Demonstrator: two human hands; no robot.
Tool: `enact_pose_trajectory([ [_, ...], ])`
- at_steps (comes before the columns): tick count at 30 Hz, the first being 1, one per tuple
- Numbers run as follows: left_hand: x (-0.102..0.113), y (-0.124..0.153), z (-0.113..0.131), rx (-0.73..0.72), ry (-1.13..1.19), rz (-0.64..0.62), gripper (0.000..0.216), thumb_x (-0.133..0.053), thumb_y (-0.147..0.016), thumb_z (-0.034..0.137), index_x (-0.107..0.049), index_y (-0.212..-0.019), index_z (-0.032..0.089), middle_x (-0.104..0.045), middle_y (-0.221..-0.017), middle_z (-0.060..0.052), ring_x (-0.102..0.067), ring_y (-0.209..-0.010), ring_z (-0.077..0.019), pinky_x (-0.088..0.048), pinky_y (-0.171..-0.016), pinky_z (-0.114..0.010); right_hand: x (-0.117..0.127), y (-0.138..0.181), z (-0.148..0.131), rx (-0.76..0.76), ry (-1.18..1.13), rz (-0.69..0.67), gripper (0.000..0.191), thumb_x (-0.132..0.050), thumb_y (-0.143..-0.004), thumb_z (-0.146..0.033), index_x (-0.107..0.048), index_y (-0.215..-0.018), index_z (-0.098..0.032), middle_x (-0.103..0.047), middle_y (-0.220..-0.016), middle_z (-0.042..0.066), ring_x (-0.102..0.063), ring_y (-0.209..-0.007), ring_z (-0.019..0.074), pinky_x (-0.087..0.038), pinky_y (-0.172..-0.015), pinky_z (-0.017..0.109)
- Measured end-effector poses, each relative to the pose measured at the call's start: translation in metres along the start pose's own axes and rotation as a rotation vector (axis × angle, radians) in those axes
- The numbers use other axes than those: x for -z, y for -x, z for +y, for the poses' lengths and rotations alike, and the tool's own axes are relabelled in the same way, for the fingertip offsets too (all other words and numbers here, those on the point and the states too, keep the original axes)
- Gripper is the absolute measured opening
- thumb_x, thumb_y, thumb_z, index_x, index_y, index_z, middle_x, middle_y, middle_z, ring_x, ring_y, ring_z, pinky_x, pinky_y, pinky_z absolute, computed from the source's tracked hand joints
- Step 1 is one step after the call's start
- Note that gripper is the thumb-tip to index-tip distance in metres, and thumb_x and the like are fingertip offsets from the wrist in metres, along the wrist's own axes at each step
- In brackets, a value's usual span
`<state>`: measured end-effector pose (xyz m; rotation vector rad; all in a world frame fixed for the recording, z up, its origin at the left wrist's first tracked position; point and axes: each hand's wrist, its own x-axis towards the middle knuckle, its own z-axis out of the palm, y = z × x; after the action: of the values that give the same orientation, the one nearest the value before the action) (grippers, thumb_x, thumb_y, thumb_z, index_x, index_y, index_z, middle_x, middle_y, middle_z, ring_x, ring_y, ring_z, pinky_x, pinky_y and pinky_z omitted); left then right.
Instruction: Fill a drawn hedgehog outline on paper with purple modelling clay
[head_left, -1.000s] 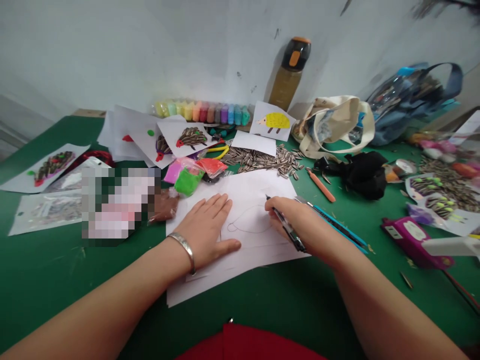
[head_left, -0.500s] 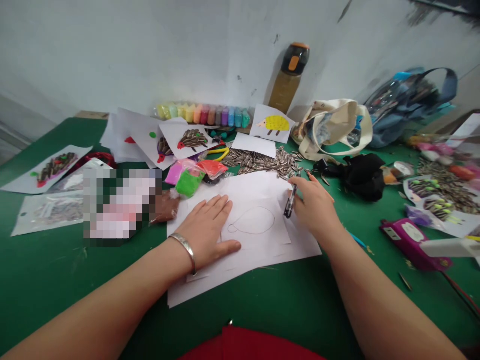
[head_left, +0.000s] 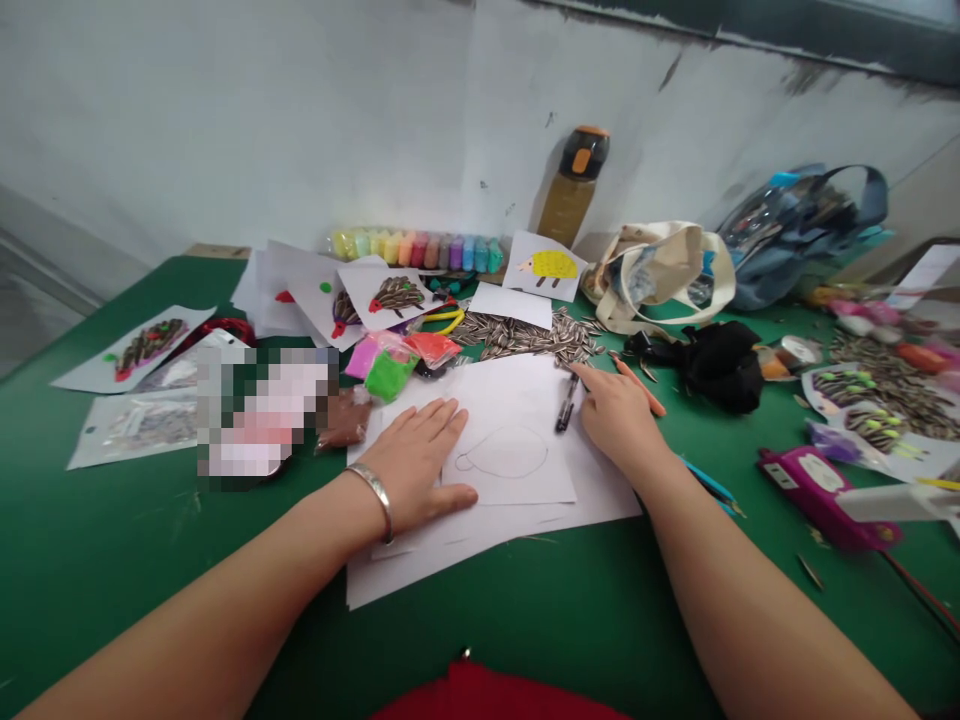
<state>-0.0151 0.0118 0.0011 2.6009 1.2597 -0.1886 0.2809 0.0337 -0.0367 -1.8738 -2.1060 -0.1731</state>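
My left hand (head_left: 417, 462) lies flat and open on a stack of white paper (head_left: 517, 400), holding down the top sheet, which bears a drawn oval outline (head_left: 504, 452). My right hand (head_left: 616, 412) rests at the paper's right edge, fingers loosely stretched toward a pile of sunflower seeds (head_left: 534, 335). A black pen (head_left: 565, 403) lies on the paper just left of that hand, touching or nearly touching its fingers. A silver bangle sits on my left wrist.
The green table (head_left: 112, 540) holds seed pictures (head_left: 394, 294), a row of coloured clay pots (head_left: 417, 248), clay bags (head_left: 390, 372), an orange pencil (head_left: 639, 385), a bottle (head_left: 570, 185), tote bags (head_left: 660, 270), black cloth (head_left: 712, 362) and a purple glue gun (head_left: 825, 485) at right.
My right hand stopped drawing, moved up and right, and laid the pen down on the paper. The left hand stayed flat. The camera tilted up slightly.
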Motion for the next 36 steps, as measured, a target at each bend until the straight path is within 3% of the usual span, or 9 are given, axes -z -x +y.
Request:
enact_pose_trajectory([
  [4,0.001,0.001,0.001,0.011,-0.026,-0.003,0.087,-0.052,-0.080,0.062,-0.030,-0.146,0.010,-0.024,-0.154,-0.019,-0.022,-0.142,-0.0323,-0.022,-0.113,-0.048,0.007,0.001,-0.005,0.020,-0.066,0.094,0.046,-0.040,-0.077,-0.006,-0.063,-0.115,-0.017,-0.063,-0.118,0.013,-0.056,-0.108,0.0291,-0.041,-0.095,0.048],
  [8,-0.001,0.001,0.001,0.003,-0.039,0.009,0.085,-0.052,-0.080,0.062,-0.033,-0.144,0.011,-0.026,-0.153,-0.019,-0.023,-0.141,-0.0330,-0.023,-0.113,-0.048,0.026,0.009,-0.030,0.156,-0.297,0.224,0.037,-0.041,-0.085,-0.010,-0.065,-0.111,-0.019,-0.066,-0.110,0.011,-0.056,-0.106,0.0250,-0.043,-0.094,0.041],
  [10,-0.002,0.001,0.000,0.001,-0.038,0.016,0.085,-0.053,-0.080,0.062,-0.033,-0.144,0.010,-0.026,-0.153,-0.020,-0.023,-0.141,-0.0333,-0.022,-0.113,-0.048,0.033,0.015,-0.046,0.257,-0.381,0.150,0.034,-0.043,-0.087,-0.012,-0.064,-0.112,-0.020,-0.066,-0.111,0.010,-0.057,-0.103,0.0240,-0.045,-0.089,0.038],
  [13,-0.002,0.001,0.000,0.008,-0.030,0.013,0.087,-0.054,-0.079,0.063,-0.033,-0.145,0.009,-0.024,-0.153,-0.020,-0.021,-0.142,-0.0335,-0.021,-0.113,-0.048,0.036,0.021,-0.062,0.432,-0.384,-0.045,0.032,-0.043,-0.088,-0.011,-0.065,-0.110,-0.020,-0.070,-0.093,0.008,-0.060,-0.087,0.0219,-0.045,-0.079,0.035],
  [17,0.000,0.001,0.001,0.025,-0.021,-0.041,0.092,-0.054,-0.079,0.065,-0.030,-0.146,0.008,-0.020,-0.154,-0.020,-0.019,-0.142,-0.0342,-0.019,-0.114,-0.048,0.031,0.020,-0.059,0.316,-0.333,0.003,0.031,-0.041,-0.088,-0.011,-0.065,-0.107,-0.015,-0.070,-0.090,0.009,-0.060,-0.085,0.0215,-0.042,-0.077,0.033],
  [22,-0.002,0.001,0.000,0.015,-0.017,-0.016,0.091,-0.046,-0.080,0.071,-0.032,-0.145,0.009,-0.023,-0.154,-0.019,-0.020,-0.142,-0.0341,-0.019,-0.113,-0.047,0.033,0.016,-0.056,0.284,-0.142,-0.225,0.024,-0.044,-0.088,-0.015,-0.067,-0.093,-0.019,-0.069,-0.077,0.007,-0.060,-0.077,0.0199,-0.037,-0.069,0.028],
  [27,-0.004,0.002,-0.003,-0.014,-0.003,0.039,0.089,-0.030,-0.084,0.076,-0.036,-0.143,0.009,-0.027,-0.152,-0.020,-0.023,-0.141,-0.0328,-0.019,-0.113,-0.045,0.039,0.015,-0.063,0.289,-0.038,-0.294,0.022,-0.043,-0.088,-0.016,-0.062,-0.078,-0.019,-0.067,-0.071,0.005,-0.058,-0.074,0.0189,-0.031,-0.068,0.029],
  [36,0.008,0.007,-0.001,-0.023,0.066,0.039,0.072,-0.021,-0.095,0.059,-0.038,-0.141,0.006,-0.033,-0.149,-0.020,-0.029,-0.139,-0.0314,-0.024,-0.112,-0.046,0.040,0.013,-0.065,0.251,0.001,-0.323,0.023,-0.042,-0.089,-0.017,-0.059,-0.075,-0.020,-0.067,-0.072,0.005,-0.057,-0.075,0.0187,-0.028,-0.066,0.029],
])
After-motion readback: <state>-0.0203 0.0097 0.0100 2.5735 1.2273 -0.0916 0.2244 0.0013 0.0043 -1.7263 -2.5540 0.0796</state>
